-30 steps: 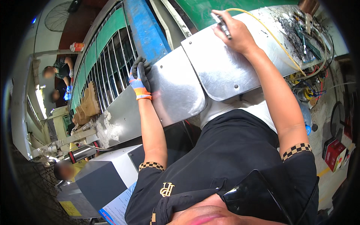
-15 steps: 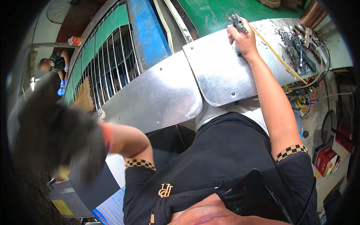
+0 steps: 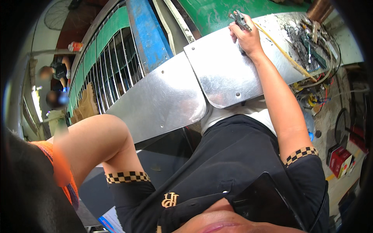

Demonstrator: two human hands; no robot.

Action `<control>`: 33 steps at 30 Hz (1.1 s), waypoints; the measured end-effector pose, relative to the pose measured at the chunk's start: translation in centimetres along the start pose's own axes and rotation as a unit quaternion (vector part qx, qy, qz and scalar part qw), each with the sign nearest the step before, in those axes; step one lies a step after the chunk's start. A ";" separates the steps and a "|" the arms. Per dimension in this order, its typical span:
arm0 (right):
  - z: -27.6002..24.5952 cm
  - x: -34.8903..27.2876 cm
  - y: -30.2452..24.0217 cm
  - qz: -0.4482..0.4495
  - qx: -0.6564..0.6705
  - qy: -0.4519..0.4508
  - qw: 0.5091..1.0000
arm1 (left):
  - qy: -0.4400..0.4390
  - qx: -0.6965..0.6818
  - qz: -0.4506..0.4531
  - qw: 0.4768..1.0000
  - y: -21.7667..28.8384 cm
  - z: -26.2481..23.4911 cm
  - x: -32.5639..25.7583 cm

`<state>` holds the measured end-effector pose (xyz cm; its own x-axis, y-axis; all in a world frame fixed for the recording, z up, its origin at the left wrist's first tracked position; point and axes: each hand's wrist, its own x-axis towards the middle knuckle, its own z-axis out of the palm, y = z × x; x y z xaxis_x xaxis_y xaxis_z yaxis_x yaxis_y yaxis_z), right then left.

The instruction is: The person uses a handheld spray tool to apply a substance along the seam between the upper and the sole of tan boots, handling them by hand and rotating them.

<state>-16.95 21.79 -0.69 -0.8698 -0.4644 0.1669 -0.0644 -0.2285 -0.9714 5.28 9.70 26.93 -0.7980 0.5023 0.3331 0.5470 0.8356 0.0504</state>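
Observation:
My right hand [image 3: 247, 39] is closed round a small metal spray gun [image 3: 240, 21], held over the far edge of the shiny metal work surface [image 3: 229, 72]. A yellow hose [image 3: 285, 53] runs from near that hand to the right end of the surface. On the left, my bent arm reaches to the picture's rim. An orange knit-like cuff [image 3: 64, 167] rings the wrist. Beyond the cuff, a large dark thing [image 3: 23, 186] covers my left hand, so its fingers are hidden. I cannot make out whether the hand is inside it or holding it.
Tan boots [image 3: 87, 103] stand beside a metal-barred rack [image 3: 112, 58] on the left. Behind it are a blue panel [image 3: 149, 35] and a green surface [image 3: 217, 13]. Tools and tubes [image 3: 316, 50] crowd the surface's blackened right end. A co-worker [image 3: 60, 73] is at far left.
My left arm has swung outward and nearer the camera, carrying the dark thing to the lower-left rim. My right hand keeps its grip on the spray gun with little shift.

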 end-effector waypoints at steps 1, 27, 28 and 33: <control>0.0 -0.3 0.1 -0.002 0.011 0.010 1.000 | -0.010 -0.002 0.008 1.000 -0.1 0.0 0.2; -0.1 -0.2 -0.9 -0.010 -0.021 0.013 1.000 | -0.039 -0.011 -0.010 0.999 -0.5 -0.4 2.3; -0.1 -0.3 -1.0 0.006 -0.020 0.016 1.000 | -0.024 -0.018 -0.014 0.999 -0.7 -0.7 2.3; -0.2 -0.1 -1.5 0.001 -0.010 0.014 1.000 | 0.117 -0.092 -0.167 0.975 -4.0 3.4 -0.6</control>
<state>-16.83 22.37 0.74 -0.8834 -0.4405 0.1598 -0.0718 -0.2098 -0.9751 2.68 6.78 23.30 -0.8719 0.1263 0.4731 0.3192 0.8792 0.3536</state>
